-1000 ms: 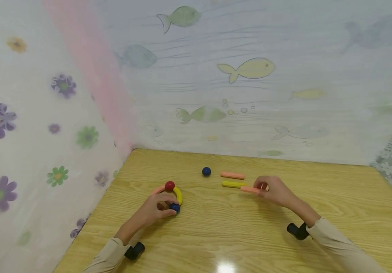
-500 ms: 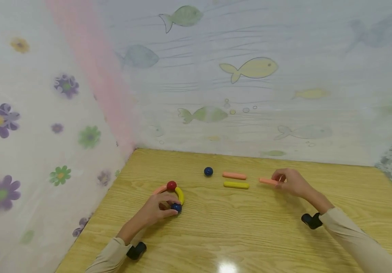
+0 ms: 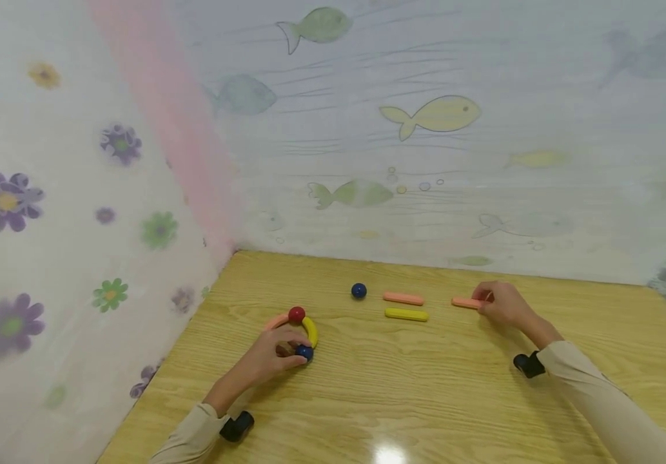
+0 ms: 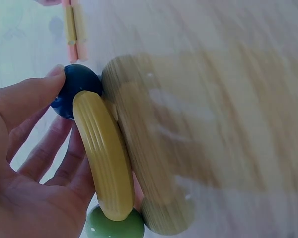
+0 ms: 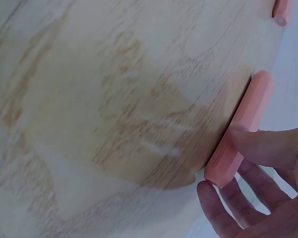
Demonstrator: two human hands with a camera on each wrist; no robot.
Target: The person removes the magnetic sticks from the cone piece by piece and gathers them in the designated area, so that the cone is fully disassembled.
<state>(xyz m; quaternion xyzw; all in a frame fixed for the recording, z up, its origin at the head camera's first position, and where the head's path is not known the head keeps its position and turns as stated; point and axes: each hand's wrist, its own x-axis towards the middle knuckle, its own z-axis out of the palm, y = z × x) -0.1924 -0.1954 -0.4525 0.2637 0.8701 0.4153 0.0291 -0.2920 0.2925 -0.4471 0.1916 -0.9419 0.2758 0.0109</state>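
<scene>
My left hand [image 3: 287, 352] grips an arc of curved pieces and balls on the wooden table [image 3: 425, 399]: a red ball [image 3: 296, 314], a yellow curved piece [image 3: 311, 331], a blue ball [image 3: 305, 352] and a pink curved piece [image 3: 274, 320]. In the left wrist view the left hand [image 4: 59, 119] has its thumb on the blue ball [image 4: 78, 88], with fingers curled behind the yellow curved piece [image 4: 104, 158]; a green ball [image 4: 114, 226] joins its other end. My right hand [image 3: 486, 303] pinches a pink stick [image 3: 465, 302] low at the table. The right hand [image 5: 223, 166] holds that pink stick [image 5: 241, 129] between thumb and fingers.
A loose blue ball [image 3: 358, 290], a second pink stick [image 3: 403, 298] and a yellow stick [image 3: 406, 314] lie mid-table between the hands. Curtains printed with flowers and fish close off the left and back edges. Bare wood stretches toward the front.
My right hand has carried the pink stick rightward and farther back, away from the yellow stick. The left hand keeps its hold in place.
</scene>
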